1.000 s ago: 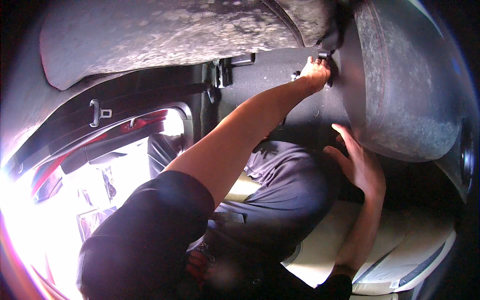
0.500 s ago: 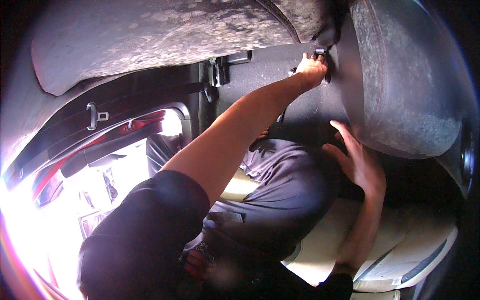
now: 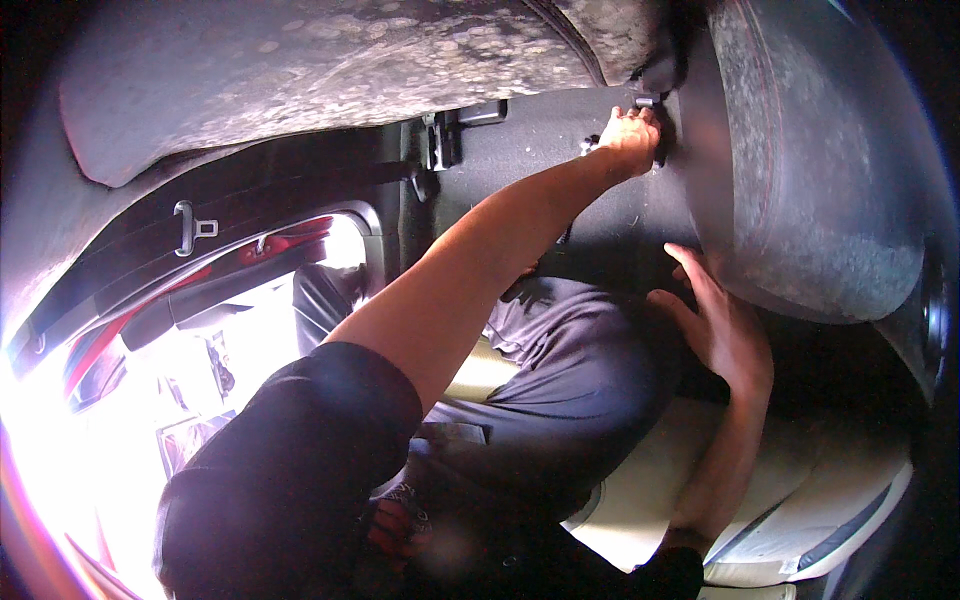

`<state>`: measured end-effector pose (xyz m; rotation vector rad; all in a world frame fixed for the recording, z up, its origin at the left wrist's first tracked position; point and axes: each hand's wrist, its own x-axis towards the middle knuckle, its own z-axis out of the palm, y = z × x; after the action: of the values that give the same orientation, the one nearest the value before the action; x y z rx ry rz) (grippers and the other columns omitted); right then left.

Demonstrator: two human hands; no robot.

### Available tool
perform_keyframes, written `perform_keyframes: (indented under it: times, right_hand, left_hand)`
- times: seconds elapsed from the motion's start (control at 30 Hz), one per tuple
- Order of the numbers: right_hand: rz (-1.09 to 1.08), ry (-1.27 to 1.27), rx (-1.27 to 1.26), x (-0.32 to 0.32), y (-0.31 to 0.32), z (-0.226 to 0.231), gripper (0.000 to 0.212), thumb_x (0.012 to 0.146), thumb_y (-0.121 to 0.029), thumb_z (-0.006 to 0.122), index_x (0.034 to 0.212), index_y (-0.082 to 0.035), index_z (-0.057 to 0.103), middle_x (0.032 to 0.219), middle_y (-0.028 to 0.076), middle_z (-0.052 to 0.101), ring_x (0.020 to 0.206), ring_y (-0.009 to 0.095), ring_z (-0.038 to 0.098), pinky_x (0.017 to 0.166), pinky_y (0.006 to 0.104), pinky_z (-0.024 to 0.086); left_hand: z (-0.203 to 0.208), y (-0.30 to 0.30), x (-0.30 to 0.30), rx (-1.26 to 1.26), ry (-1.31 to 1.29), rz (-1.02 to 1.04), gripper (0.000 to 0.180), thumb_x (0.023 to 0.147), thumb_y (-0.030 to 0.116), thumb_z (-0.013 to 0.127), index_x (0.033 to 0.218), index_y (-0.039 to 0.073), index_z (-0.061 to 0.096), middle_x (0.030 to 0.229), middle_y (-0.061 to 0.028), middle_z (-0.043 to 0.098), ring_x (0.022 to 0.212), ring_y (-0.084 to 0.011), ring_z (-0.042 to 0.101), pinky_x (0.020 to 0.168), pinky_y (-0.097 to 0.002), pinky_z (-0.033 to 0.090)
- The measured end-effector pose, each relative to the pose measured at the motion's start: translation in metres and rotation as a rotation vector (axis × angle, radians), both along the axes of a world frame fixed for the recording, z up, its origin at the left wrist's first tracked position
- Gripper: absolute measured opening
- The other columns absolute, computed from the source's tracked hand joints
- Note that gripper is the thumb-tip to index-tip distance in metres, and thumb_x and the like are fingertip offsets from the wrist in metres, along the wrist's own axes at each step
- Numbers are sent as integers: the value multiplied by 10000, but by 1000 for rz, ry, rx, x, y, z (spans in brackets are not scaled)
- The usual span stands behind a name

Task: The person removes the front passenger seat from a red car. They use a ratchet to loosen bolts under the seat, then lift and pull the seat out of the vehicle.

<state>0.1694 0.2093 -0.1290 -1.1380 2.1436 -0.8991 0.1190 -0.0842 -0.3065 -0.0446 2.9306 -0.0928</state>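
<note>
A dark carpeted surface (image 3: 520, 165) is framed on its upper edge by a grey seat (image 3: 350, 65) mottled with pale stains, and on its right edge by a second padded seat (image 3: 810, 190), also marked. Near its far right corner, a small dark fitting (image 3: 648, 100) with a shiny end is reached by the left hand (image 3: 632, 140); the fingers are bent over it, but whether the grip is pinched on it cannot be told. Pale specks are scattered over the carpet, and a black bracket (image 3: 438, 145) is set at its left edge.

The right hand (image 3: 718, 325) is held beside the lower edge of the second padded seat, its grip spread, with the thumb parted from the fingers. Below, a beige seat (image 3: 780, 480) is partly covered by shadow. At the left, a seat-belt tongue (image 3: 207, 228) is hung above an opening framed in red trim (image 3: 290, 240), through which the cabin is flooded with glaring light.
</note>
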Motion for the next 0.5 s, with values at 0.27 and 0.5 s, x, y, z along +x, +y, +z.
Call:
perform_keyframes:
  times: [0.27, 0.5]
  right_hand:
    - [10, 17, 16, -1, 0, 0, 583, 955, -416, 649, 1413, -97, 479, 1168, 199, 657, 1101, 352, 651, 947, 462, 502]
    - [-20, 72, -51, 1, 1, -8, 578, 914, -307, 729, 1421, -144, 503, 1118, 167, 676, 1027, 321, 666, 899, 429, 510]
  left_hand:
    - [8, 4, -1, -146, -99, -90, 293, 903, 172, 540, 1128, 22, 653, 1200, -172, 626, 1170, -321, 611, 991, -568, 424]
    - [4, 0, 0, -118, -79, -75, 333, 915, 197, 553, 1197, 32, 622, 1254, -173, 598, 1204, -321, 595, 992, -560, 428]
